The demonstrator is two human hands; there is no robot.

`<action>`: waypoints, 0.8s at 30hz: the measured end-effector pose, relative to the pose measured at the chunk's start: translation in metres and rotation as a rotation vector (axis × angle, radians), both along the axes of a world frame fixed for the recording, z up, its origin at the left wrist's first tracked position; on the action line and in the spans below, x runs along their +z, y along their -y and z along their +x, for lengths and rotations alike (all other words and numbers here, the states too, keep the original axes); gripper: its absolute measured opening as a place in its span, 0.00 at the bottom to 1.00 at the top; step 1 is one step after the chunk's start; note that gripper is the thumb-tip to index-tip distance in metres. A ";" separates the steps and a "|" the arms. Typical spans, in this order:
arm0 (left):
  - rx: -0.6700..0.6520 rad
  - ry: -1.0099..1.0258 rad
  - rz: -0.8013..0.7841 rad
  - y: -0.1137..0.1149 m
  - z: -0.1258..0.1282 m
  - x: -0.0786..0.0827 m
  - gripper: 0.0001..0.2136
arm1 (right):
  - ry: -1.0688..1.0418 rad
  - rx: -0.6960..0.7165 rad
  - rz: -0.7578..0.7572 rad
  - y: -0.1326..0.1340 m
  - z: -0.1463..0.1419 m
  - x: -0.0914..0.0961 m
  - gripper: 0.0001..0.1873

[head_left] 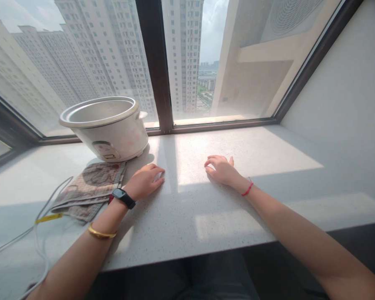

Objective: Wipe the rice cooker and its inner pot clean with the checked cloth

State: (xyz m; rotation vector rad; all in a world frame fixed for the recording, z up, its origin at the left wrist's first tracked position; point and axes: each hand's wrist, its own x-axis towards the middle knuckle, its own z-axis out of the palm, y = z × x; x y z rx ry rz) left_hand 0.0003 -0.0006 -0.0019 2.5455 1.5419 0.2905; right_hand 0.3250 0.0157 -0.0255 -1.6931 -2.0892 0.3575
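Your left hand point(143, 182), fingers loosely parted and holding nothing, is over the white speckled stone windowsill point(175, 223), just beside the folded brown-and-beige patterned cloth point(89, 187). Your right hand point(221, 170), fingers half curled and likewise holding nothing, is well apart from it. The rounded white open-topped cooker point(120, 141) stands just beyond the cloth, near the window.
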 end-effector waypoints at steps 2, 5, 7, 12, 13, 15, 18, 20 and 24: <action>0.000 0.004 0.003 0.000 0.000 0.000 0.19 | -0.007 0.002 0.001 0.000 0.000 0.000 0.11; 0.002 0.014 0.006 0.001 0.000 0.000 0.19 | -0.023 0.003 0.004 0.001 0.000 0.000 0.10; 0.003 0.018 0.002 0.001 0.001 0.001 0.19 | -0.030 0.007 0.008 0.001 0.000 0.000 0.10; -0.002 0.020 0.002 0.001 0.000 0.001 0.18 | -0.059 -0.007 0.057 -0.001 0.000 -0.002 0.06; -0.005 0.020 0.005 0.001 0.000 0.000 0.18 | -0.072 -0.020 0.071 -0.001 0.000 -0.002 0.04; -0.011 0.016 0.006 0.000 0.000 -0.002 0.18 | -0.107 -0.040 0.092 -0.001 -0.001 -0.004 0.04; 0.002 0.049 0.084 0.001 0.000 0.003 0.15 | -0.162 -0.030 0.108 -0.001 -0.006 -0.003 0.06; 0.044 0.118 0.310 0.001 -0.004 0.016 0.12 | -0.189 0.013 0.102 -0.005 -0.015 0.002 0.06; 0.257 0.328 0.969 -0.012 -0.038 0.061 0.12 | -0.250 0.149 0.105 -0.026 -0.054 0.032 0.15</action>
